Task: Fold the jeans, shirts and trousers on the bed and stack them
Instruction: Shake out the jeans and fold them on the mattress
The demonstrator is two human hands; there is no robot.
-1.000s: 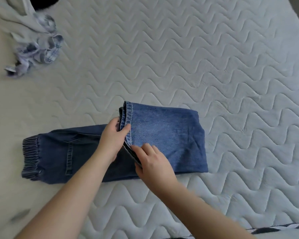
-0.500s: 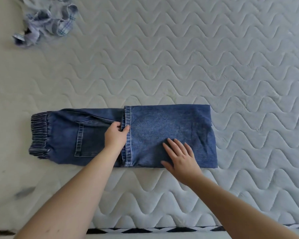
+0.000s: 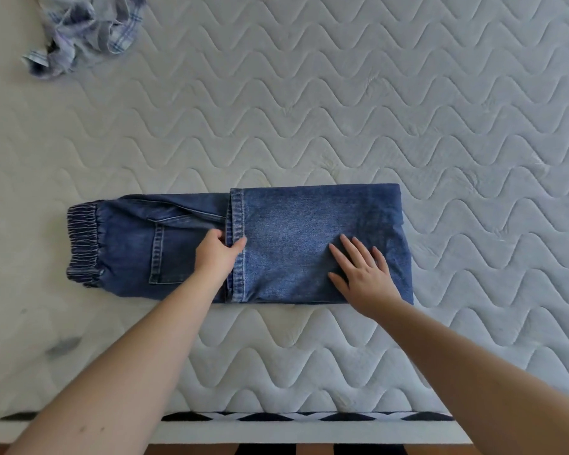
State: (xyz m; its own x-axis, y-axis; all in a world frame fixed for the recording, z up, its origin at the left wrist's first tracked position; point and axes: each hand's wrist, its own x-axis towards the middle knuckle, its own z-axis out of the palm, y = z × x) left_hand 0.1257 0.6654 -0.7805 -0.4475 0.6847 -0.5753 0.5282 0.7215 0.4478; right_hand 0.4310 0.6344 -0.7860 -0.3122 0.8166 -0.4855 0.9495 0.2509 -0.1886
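Blue jeans (image 3: 286,224) lie flat across the quilted mattress (image 3: 342,110), legs folded over from the right so the hems reach the middle. The elastic waistband (image 3: 84,244) is at the left end. My left hand (image 3: 216,254) pinches the hem edge of the folded leg between thumb and fingers. On the folded part farther right, my right hand (image 3: 362,274) lies flat with spread fingers, pressing the denim. A crumpled plaid shirt (image 3: 83,31) sits at the far left corner.
The mattress's near edge with a black-and-white patterned trim (image 3: 309,417) runs along the bottom. A dark smudge (image 3: 63,344) marks the mattress at the lower left. Bare quilted surface stretches behind and to the right of the jeans.
My right hand let go of the hem and slid right across the folded leg, now pressing flat near the fold. The left hand kept its pinch on the hem. The head camera shifted.
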